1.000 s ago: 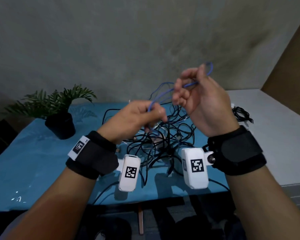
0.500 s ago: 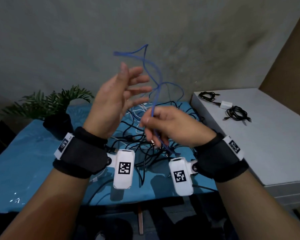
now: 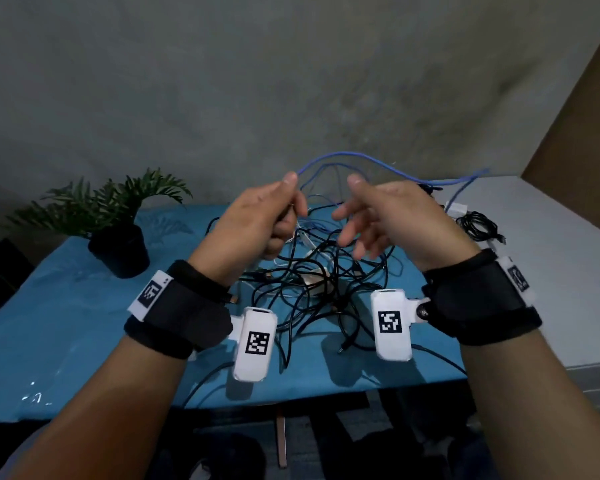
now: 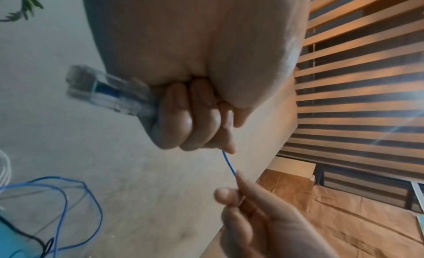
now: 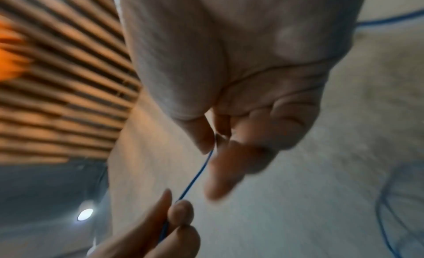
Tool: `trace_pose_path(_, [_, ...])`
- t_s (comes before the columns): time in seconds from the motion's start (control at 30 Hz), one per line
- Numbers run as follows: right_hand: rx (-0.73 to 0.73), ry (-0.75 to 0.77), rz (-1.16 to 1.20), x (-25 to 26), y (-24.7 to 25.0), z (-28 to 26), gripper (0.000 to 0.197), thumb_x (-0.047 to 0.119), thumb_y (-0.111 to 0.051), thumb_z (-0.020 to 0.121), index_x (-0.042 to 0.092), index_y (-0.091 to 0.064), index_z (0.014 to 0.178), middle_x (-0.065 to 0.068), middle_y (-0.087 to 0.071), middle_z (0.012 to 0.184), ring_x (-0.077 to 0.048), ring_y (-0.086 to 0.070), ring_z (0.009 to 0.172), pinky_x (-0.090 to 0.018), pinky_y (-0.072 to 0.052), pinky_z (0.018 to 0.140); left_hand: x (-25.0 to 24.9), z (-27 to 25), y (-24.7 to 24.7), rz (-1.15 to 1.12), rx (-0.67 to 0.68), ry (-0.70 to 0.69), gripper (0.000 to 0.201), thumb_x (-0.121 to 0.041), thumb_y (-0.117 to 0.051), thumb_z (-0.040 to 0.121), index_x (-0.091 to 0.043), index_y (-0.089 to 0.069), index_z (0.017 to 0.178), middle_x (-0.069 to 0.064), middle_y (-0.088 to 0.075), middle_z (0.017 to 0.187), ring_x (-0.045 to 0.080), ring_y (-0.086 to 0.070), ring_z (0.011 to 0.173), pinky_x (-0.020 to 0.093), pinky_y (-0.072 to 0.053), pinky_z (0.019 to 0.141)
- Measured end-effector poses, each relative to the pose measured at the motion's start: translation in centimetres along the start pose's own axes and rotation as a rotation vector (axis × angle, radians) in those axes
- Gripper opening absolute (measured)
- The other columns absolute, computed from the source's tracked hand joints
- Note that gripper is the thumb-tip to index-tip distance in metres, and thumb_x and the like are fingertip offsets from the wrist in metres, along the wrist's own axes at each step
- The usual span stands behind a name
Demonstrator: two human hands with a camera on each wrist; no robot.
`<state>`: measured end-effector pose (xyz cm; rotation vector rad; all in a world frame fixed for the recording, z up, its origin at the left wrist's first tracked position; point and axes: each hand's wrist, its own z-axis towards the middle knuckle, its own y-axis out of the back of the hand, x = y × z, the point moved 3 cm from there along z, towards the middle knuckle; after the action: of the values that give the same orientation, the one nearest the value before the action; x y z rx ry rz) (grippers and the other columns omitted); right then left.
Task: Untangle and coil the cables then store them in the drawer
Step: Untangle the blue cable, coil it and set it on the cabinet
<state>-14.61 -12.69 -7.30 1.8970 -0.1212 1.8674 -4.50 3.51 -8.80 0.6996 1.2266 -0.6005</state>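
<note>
A thin blue cable point(image 3: 378, 160) arcs above both hands and trails off to the right. My left hand point(image 3: 267, 220) grips it in a fist, and the left wrist view shows the clear plug point(image 4: 103, 91) sticking out past the curled fingers point(image 4: 195, 116). My right hand point(image 3: 378, 216) is level with the left, close beside it. In the right wrist view its thumb and forefinger point(image 5: 206, 138) pinch the blue cable point(image 5: 195, 176), the other fingers loosely spread. A short stretch point(image 4: 229, 164) runs between the hands. Under them, a tangle of black and white cables point(image 3: 319, 282) lies on the blue table point(image 3: 66, 323).
A potted plant point(image 3: 118, 244) stands at the table's back left. A white cabinet top point(image 3: 551, 271) adjoins the table on the right and carries coiled black cables point(image 3: 478, 226) and a small white adapter point(image 3: 456, 207). No drawer is in view.
Half a second ago my left hand was raised and open while the right held the cable low. Now the left grips the plug end and the cable's loop has dropped rightward.
</note>
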Motion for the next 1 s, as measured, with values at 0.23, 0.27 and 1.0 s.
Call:
trace_pose_path(0.23, [0.099,0.490,-0.082,4.2,-1.3,-3.3,0.019,0.021,-0.057,0.103,0.008,-0.070,0.107,-0.001,-0.070,0.085,-0.014,-0.067,0.075,-0.030,-0.056,0.064,-0.7,-0.1,-0.4,0.106,-0.102,-0.082,0.038,-0.034,-0.033,0.111,-0.019,-0.053,0.083,-0.001,-0.033,0.060,0.011,-0.024,0.049,0.020,-0.022,0.041])
trace_pose_path(0.27, [-0.005,0.573,-0.224,4.1,-1.4,-3.2,0.020,0.021,-0.058,0.103,0.011,-0.068,0.117,0.003,-0.069,0.101,-0.010,-0.067,0.093,-0.030,-0.056,0.083,-0.9,-0.2,-0.6,0.118,-0.082,-0.095,0.039,-0.034,-0.034,0.111,-0.019,-0.055,0.082,-0.001,-0.033,0.060,0.012,-0.025,0.049,0.021,-0.023,0.042])
trace_pose_path(1.0, [0.172,0.465,-0.813,0.5,-5.3,-1.7,0.042,0.035,-0.055,0.097,0.022,-0.048,0.058,0.000,-0.048,0.054,-0.012,-0.047,0.055,-0.036,-0.039,0.057,-2.5,-0.8,0.2,0.029,-0.058,-0.227,0.034,-0.035,-0.034,0.104,-0.017,-0.056,0.123,0.007,-0.077,0.093,0.023,-0.074,0.075,0.032,-0.060,0.065])
